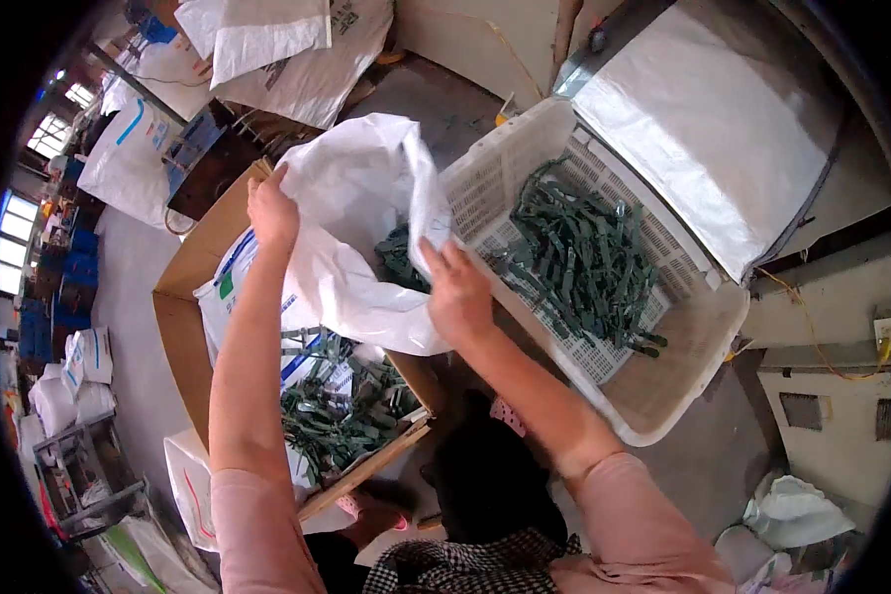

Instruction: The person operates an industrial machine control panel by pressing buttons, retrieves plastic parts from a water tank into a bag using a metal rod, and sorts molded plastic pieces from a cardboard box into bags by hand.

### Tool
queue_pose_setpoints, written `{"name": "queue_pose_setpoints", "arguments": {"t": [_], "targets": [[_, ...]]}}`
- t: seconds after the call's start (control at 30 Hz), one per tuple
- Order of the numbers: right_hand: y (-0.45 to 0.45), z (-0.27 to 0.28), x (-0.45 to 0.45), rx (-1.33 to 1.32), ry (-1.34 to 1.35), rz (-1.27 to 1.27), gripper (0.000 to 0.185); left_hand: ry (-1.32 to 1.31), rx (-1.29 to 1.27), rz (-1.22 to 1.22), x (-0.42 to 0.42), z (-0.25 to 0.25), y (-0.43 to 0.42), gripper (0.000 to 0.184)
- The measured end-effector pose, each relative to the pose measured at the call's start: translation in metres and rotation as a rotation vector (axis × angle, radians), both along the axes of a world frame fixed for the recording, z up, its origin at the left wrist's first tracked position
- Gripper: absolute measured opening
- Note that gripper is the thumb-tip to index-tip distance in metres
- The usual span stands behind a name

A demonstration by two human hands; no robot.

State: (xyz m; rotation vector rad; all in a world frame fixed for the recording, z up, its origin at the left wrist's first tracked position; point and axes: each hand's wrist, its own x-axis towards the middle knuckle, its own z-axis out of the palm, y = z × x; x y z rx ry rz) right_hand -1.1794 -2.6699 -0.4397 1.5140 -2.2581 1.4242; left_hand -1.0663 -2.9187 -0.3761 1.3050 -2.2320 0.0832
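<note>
Both hands hold the rim of a large white woven sack [351, 287], its mouth spread wide. My left hand [273, 206] grips the far left edge with the fingers curled over it. My right hand [457, 297] pinches the right edge. Inside the sack lie dark green strip-like pieces [398, 259]. Below it, a cardboard box [183, 327] holds more loose green pieces [342, 411] and printed plastic. To the right, a white plastic crate [698, 381] contains a heap of the same green strips [584, 262].
A machine with a pale sheet-covered slope [703, 119] stands behind the crate. Yellow cable [812, 332] runs along the cabinet at right. Stuffed white sacks [134, 163] and a metal rack [94, 475] are on the left. A crumpled white bag [797, 515] lies at lower right.
</note>
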Motion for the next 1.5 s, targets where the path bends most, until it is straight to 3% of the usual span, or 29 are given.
{"name": "queue_pose_setpoints", "arguments": {"t": [0.07, 0.13, 0.27, 0.33, 0.37, 0.4, 0.47, 0.53, 0.57, 0.6, 0.63, 0.67, 0.7, 0.73, 0.8, 0.83, 0.9, 0.93, 1.0, 1.1, 1.13, 1.17, 1.2, 1.23, 1.3, 1.4, 1.47, 1.5], "targets": [[-0.014, 0.013, 0.008, 0.211, -0.088, 0.06, 0.047, 0.011, -0.023, 0.025, 0.007, -0.006, -0.006, 0.051], [-0.026, 0.003, 0.011, 0.178, 0.047, 0.161, 0.043, 0.031, -0.056, 0.048, 0.011, -0.003, -0.004, 0.05], [-0.03, 0.008, 0.01, 0.169, 0.015, 0.215, 0.038, 0.094, -0.01, 0.029, 0.023, 0.008, -0.007, 0.048], [-0.033, -0.016, 0.011, 0.196, -0.052, 0.203, 0.038, -0.071, -0.183, 0.131, 0.033, -0.011, -0.021, 0.045], [-0.035, -0.014, 0.007, 0.216, -0.113, 0.191, 0.038, -0.211, 0.018, 0.232, 0.029, 0.0, -0.008, 0.043], [-0.034, -0.014, 0.005, 0.202, -0.111, 0.186, 0.038, -0.261, -0.036, 0.237, 0.022, 0.003, 0.01, 0.041], [-0.004, -0.011, 0.004, 0.198, -0.354, 0.19, 0.043, -0.185, -0.247, -0.026, 0.002, 0.012, 0.059, 0.041], [0.058, -0.002, -0.013, 0.091, -0.208, 0.123, 0.05, 0.029, 0.092, -0.413, -0.012, 0.008, 0.127, 0.025], [0.094, -0.008, -0.027, 0.029, -0.188, -0.026, 0.048, 0.098, 0.245, -0.563, -0.022, -0.002, 0.165, 0.018], [0.135, -0.003, -0.049, 0.092, -0.122, -0.25, 0.048, 0.208, 0.884, -0.546, -0.028, -0.011, 0.204, 0.02], [0.175, 0.002, -0.07, 0.175, -0.076, -0.475, 0.048, 0.046, 1.161, -0.453, -0.039, -0.013, 0.237, 0.03], [0.215, 0.008, -0.091, 0.261, -0.061, -0.68, 0.048, -0.032, 1.373, -0.299, -0.049, -0.048, 0.257, 0.043], [0.258, -0.017, -0.115, 0.325, 0.021, -0.863, 0.054, 0.02, 1.591, -0.195, -0.058, -0.055, 0.272, 0.049], [0.302, -0.04, -0.139, 0.646, 0.205, -1.09, 0.063, 0.021, 1.59, -0.202, -0.065, -0.071, 0.277, 0.049], [0.355, -0.057, -0.167, 0.61, 0.107, -1.314, 0.066, 0.486, 1.889, 0.032, -0.084, -0.119, 0.279, 0.046], [0.376, -0.071, -0.181, 0.606, 0.109, -1.316, 0.066, 0.488, 1.888, 0.028, -0.092, -0.138, 0.28, 0.046], [0.404, -0.106, -0.204, 0.153, -0.541, -0.876, 0.062, 0.617, 1.706, -0.159, -0.105, -0.164, 0.278, 0.04], [0.412, -0.131, -0.212, 0.14, -0.536, -0.871, 0.062, 0.624, 1.696, -0.169, -0.11, -0.172, 0.277, 0.04], [0.424, -0.166, -0.215, -0.073, -0.828, -0.867, 0.053, 0.609, 1.594, -0.018, -0.115, -0.177, 0.277, 0.038], [0.426, -0.129, -0.203, 0.038, -0.816, -1.015, 0.046, 0.865, 1.573, 0.022, -0.121, -0.147, 0.281, 0.028], [0.421, -0.092, -0.189, -0.363, -1.059, -0.804, 0.046, 0.885, 1.56, 0.022, -0.125, -0.134, 0.28, 0.028], [0.424, -0.067, -0.187, -0.346, -1.096, -0.813, 0.045, 0.909, 1.577, 0.024, -0.128, -0.117, 0.281, 0.028], [0.425, -0.044, -0.186, -0.324, -1.13, -0.821, 0.044, 0.936, 1.596, 0.029, -0.127, -0.094, 0.284, 0.028], [0.423, -0.021, -0.181, -0.317, -1.124, -0.801, 0.044, 0.817, 1.578, 0.043, -0.12, -0.035, 0.294, 0.029], [0.414, 0.033, -0.181, -0.352, -1.047, -0.824, 0.041, 0.885, 1.584, 0.02, -0.115, -0.035, 0.284, 0.029], [0.394, 0.136, -0.156, -0.198, -0.804, -0.914, 0.033, 1.027, 1.614, 0.019, -0.099, -0.015, 0.293, 0.024], [0.403, 0.171, -0.153, -0.239, -0.723, -0.832, 0.032, 1.392, 1.738, -0.101, -0.084, -0.02, 0.299, 0.019], [0.406, 0.19, -0.15, -0.286, -0.659, -0.754, 0.031, 1.441, 1.786, -0.12, -0.076, -0.017, 0.302, 0.021]]}}
